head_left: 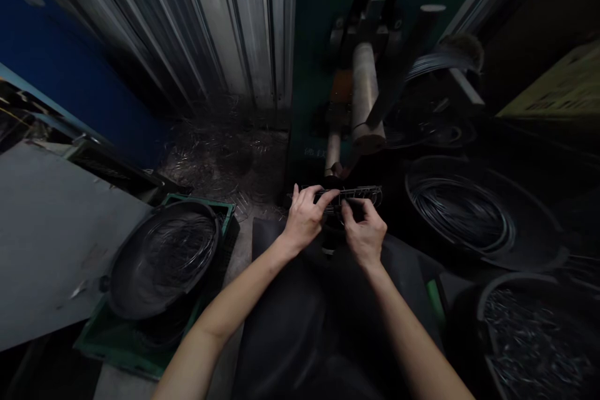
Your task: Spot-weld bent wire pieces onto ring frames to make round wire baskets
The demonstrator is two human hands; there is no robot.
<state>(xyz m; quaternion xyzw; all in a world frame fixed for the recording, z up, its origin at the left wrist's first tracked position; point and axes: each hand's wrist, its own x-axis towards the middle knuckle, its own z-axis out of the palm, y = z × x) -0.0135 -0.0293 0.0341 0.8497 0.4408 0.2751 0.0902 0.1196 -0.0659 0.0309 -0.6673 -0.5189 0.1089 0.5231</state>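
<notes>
A small dark frame of thin wire [372, 191] spans the space just in front of my hands, below the metal rods of a machine. My left hand [305, 217] grips its left part, thumb pointing right along the wires. Close beside it, my right hand [368, 232] is closed in a pinch against the near side of the frame. What sits between the right fingertips is too dark and small to name. The lower machine rod [333, 151] ends just beyond the fingers, with the thicker upper rod [365, 84] above it.
On the left, a black basin [119, 287] of wire rings rests on a green crate [107, 347]. At right stand a black basin [539, 244] with coiled wire and a bucket [485, 319] of small wire pieces. Wire scraps litter the floor [225, 156] near corrugated metal [253, 25].
</notes>
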